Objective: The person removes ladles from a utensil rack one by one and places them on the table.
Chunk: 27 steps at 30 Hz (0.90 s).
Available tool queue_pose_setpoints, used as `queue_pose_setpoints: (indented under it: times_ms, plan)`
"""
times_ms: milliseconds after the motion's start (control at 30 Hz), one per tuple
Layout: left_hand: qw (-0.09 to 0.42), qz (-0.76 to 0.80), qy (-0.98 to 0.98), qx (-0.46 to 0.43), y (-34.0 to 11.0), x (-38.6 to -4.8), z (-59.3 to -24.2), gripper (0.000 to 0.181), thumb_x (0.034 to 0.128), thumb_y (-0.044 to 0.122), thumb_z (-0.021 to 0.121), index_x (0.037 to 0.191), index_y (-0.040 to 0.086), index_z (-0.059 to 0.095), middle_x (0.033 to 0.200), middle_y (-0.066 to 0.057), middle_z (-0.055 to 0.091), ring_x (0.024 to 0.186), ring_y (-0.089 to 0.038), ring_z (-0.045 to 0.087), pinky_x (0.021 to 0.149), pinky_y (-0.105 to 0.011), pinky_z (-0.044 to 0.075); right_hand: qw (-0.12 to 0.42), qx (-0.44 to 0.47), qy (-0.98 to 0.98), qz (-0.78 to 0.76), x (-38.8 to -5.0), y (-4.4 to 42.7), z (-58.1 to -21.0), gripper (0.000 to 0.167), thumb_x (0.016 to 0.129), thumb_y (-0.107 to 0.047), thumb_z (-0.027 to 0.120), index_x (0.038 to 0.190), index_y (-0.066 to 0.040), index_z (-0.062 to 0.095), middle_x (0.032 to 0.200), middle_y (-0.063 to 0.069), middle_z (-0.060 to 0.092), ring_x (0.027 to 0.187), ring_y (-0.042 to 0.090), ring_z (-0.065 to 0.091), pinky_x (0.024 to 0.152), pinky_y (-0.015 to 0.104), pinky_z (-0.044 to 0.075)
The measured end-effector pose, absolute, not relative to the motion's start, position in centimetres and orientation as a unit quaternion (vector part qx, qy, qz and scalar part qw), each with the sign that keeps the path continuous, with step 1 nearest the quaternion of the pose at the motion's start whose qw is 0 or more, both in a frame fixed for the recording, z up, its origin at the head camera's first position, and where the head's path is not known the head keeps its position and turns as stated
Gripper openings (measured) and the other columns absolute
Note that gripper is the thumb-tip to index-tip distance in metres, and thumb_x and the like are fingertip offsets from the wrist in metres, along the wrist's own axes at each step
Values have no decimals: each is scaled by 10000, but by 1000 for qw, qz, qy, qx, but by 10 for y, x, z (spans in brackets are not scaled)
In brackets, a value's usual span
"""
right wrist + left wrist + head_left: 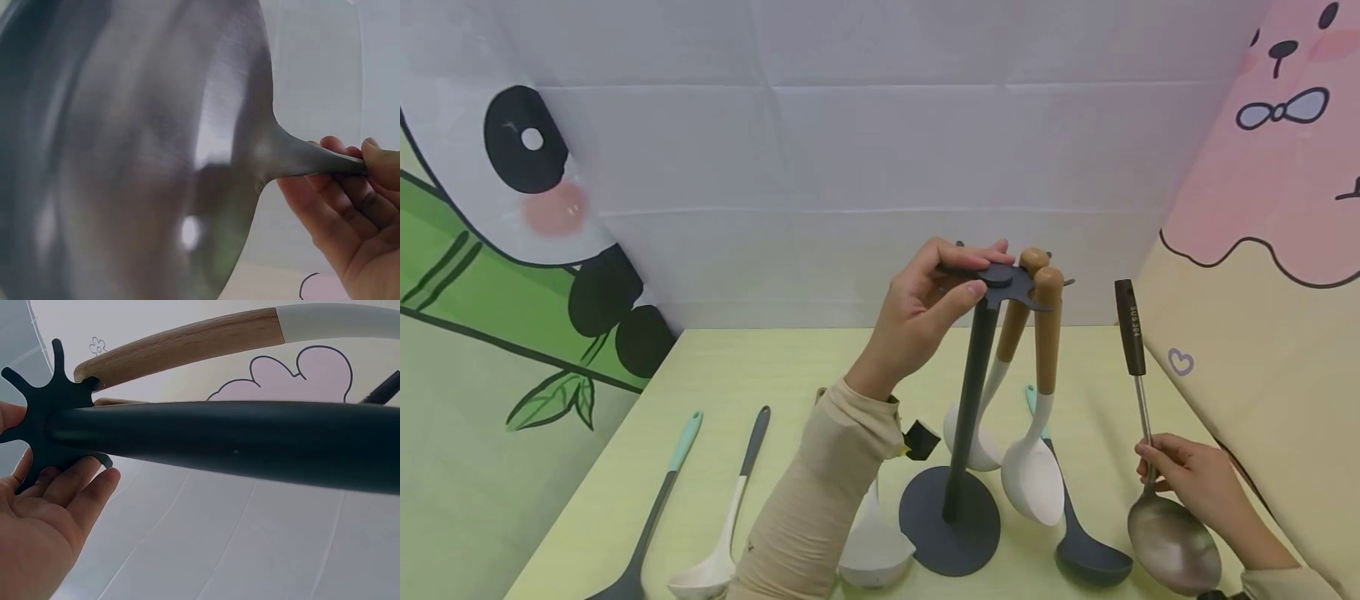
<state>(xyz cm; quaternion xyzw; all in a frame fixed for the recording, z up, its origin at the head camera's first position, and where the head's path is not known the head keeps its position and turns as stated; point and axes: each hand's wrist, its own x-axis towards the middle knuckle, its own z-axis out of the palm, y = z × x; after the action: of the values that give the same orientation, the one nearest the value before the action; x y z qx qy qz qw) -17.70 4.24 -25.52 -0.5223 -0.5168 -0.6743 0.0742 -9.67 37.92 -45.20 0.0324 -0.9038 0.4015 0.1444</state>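
Note:
In the head view my left hand [917,321] grips the hooked top of a dark utensil stand [973,392], thumb on the near side and fingers over the far side. The left wrist view shows the stand's pole [237,444] and that hand [53,515] at its hooks. Two white utensils with wooden handles hang there: a nearer ladle [1032,479] and another [977,442] partly behind the pole. On the right, my right hand [1198,479] pinches the thin neck of a steel ladle [1176,542], black handle upward. Its bowl [144,150] fills much of the right wrist view.
At left lie a dark utensil with a teal handle [658,508] and a white one with a grey handle [730,533]. A white utensil [876,554] sits partly behind my left forearm. Between stand and steel ladle lies a dark ladle [1086,554]. A white wall [880,167] closes the back.

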Motion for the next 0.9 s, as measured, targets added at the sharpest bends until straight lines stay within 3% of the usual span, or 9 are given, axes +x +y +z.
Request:
queue_pose_setpoints:
  times_ms: [567, 900]
  plan:
    - [74, -672, -516, -525, 42, -174, -253, 158, 945, -142, 434, 1094, -192, 425, 1236, -446, 496, 1327, -382, 483, 1096, -460, 407, -25, 15, -907, 420, -109, 389, -466, 241, 1036, -116, 532, 886, 29, 650, 761, 85, 656, 663, 143, 671, 575, 287, 588]
    - [72, -671, -519, -524, 43, -173, -253, 158, 946, -148, 435, 1097, -191, 427, 1244, -442, 498, 1328, -373, 485, 1097, -453, 408, -57, 18, -907, 417, -114, 392, -474, 275, 1032, -112, 531, 800, 4, 624, 743, 91, 654, 658, 151, 656, 562, 302, 588]
